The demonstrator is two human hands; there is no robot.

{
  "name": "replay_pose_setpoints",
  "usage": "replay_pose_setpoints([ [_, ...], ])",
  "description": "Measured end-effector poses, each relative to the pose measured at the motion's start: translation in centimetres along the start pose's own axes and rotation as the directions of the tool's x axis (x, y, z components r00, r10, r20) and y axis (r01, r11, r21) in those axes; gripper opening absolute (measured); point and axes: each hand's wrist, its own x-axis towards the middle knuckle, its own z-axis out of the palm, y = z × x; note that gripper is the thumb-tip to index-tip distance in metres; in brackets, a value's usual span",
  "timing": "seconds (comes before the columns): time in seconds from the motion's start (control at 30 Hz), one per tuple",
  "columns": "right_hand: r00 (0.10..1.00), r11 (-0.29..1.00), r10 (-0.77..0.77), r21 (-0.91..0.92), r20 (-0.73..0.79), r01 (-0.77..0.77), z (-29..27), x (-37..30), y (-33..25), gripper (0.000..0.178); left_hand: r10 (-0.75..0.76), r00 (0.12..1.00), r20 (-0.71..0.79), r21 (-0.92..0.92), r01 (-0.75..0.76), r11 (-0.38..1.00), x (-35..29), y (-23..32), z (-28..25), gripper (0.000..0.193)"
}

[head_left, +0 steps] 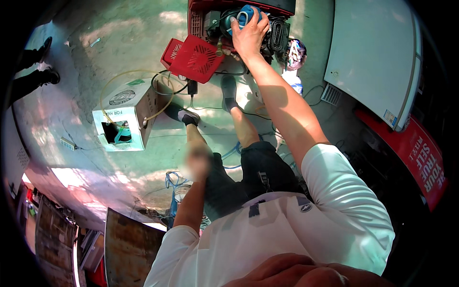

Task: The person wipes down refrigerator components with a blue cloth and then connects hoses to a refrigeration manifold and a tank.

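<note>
My right hand [249,37] reaches far forward, its fingers wrapped over a blue bundle [247,14] with white edging. The bundle's exact kind is hard to make out. It sits in a red-edged case or machine [195,21], beside a black ribbed part [278,34]. Just left of this hand are a brass fitting [219,47] and a red vented panel [198,60] standing askew. My left hand [198,161] is blurred by my left knee, so its fingers cannot be read.
A white cardboard box [125,115] with a cut opening stands left of my feet, a yellowish hose [103,91] looping over it. Cables cross the floor. To the right are a large white cabinet [373,57] and a red sign [420,158]. Another person's shoes [50,74] show far left.
</note>
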Motion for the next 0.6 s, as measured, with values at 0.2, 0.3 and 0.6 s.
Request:
replay_pose_setpoints([
  [0.2,0.994,0.999,0.047,0.024,-0.094,-0.045,0.7,-0.2,-0.1,0.068,0.064,0.997,0.041,-0.177,-0.056,0.983,0.5,-1.3,0.2,0.056],
  [0.3,0.992,0.998,0.055,0.022,-0.11,-0.053,1.0,-0.1,-0.2,0.067,0.078,0.997,0.02,-0.169,-0.074,0.983,0.3,-1.2,-0.1,0.056],
  [0.6,0.99,0.998,0.066,-0.005,-0.122,-0.068,0.8,0.1,-0.9,0.064,-0.043,0.999,0.002,-0.104,0.043,0.994,0.9,-0.7,0.6,0.056],
])
